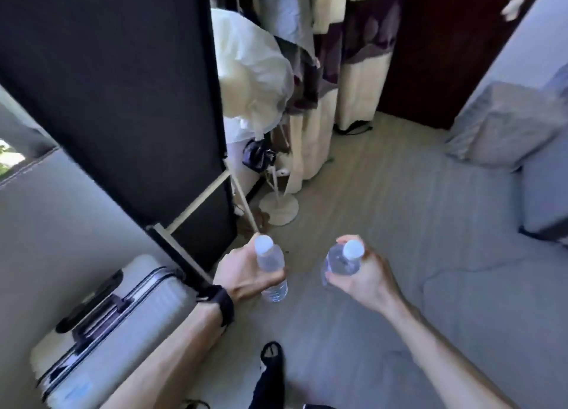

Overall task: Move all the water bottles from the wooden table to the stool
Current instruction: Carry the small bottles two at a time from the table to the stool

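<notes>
We stand in a home bedroom: bed (461, 255) right of our fingers, suitcase (101, 325) left, curtains (353, 79) beyond.

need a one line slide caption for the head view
Left hand and right hand each carry a water bottle over the floor, suitcase at left.

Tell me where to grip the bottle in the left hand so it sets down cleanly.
Grip the left bottle around its mid-body from the side, as the left hand does now. The round clear barrel fits the fingers, and the white cap and base stay free for placing it upright.
</notes>
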The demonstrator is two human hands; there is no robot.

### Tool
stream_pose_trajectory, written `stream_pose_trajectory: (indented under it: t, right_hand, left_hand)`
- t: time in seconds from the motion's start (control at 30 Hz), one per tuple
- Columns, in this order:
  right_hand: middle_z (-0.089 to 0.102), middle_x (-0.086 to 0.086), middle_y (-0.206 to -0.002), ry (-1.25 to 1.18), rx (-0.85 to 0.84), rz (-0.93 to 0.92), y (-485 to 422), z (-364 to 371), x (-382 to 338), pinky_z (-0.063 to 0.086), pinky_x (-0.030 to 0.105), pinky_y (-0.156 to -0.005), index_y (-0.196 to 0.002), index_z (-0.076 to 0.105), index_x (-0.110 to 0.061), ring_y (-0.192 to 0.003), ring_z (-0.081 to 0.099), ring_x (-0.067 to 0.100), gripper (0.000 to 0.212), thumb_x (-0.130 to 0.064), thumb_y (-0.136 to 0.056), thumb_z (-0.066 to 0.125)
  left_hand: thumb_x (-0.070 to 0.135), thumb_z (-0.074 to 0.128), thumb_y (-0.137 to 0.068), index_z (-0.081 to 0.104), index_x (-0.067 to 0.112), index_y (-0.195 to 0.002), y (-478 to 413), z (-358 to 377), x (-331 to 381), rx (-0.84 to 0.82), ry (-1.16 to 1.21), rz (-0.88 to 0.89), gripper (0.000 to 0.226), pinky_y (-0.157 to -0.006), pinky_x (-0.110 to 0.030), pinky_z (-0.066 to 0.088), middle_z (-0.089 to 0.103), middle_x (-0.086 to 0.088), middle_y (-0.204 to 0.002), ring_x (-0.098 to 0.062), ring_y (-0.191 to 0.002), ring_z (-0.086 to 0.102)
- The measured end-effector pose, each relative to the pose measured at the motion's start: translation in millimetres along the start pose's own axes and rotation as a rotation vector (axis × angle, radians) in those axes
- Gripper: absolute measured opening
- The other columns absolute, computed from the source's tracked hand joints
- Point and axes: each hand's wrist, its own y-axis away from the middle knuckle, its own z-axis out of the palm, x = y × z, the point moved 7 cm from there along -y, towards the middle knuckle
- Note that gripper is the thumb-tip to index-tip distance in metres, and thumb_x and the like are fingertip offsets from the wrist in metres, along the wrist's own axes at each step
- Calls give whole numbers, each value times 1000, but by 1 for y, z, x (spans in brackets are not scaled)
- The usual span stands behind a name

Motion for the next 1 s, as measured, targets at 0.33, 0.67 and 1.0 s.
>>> stream_pose_trajectory:
  t: [0.33, 0.67, 1.0]
  right_hand:
    - [69, -22, -87, -8, 486, 295, -51, -150, 59, 44, 6, -67, -104, 61, -39, -79, 63, -4, 55, -33, -57, 89]
    - [65, -31, -78, -69, 620, 427, -128, -290, 142, 45, 11, -68, -84, 60, -38, -76, 62, -4, 38, -26, -61, 87]
    - [70, -14, -87, -26, 696, 472, -253, -479, 224, 55, 33, -78, -104, 59, -32, -85, 66, 10, 62, -58, -49, 71]
  left_hand:
    - [78, 54, -55, 53, 35, -96, -203, 28, 163, -166, -122, 330, 60, -73, -31, 54, 64, 14, -80, -22, -80, 64]
    - [79, 61, -58, 52, 35, -97, -325, 109, 381, -275, -121, 546, 60, -71, -32, 55, 64, 14, -79, -17, -79, 63]
    - [81, 61, -57, 54, 38, -99, -461, 165, 582, -265, -125, 601, 61, -75, -34, 57, 66, 14, -82, -13, -80, 64]
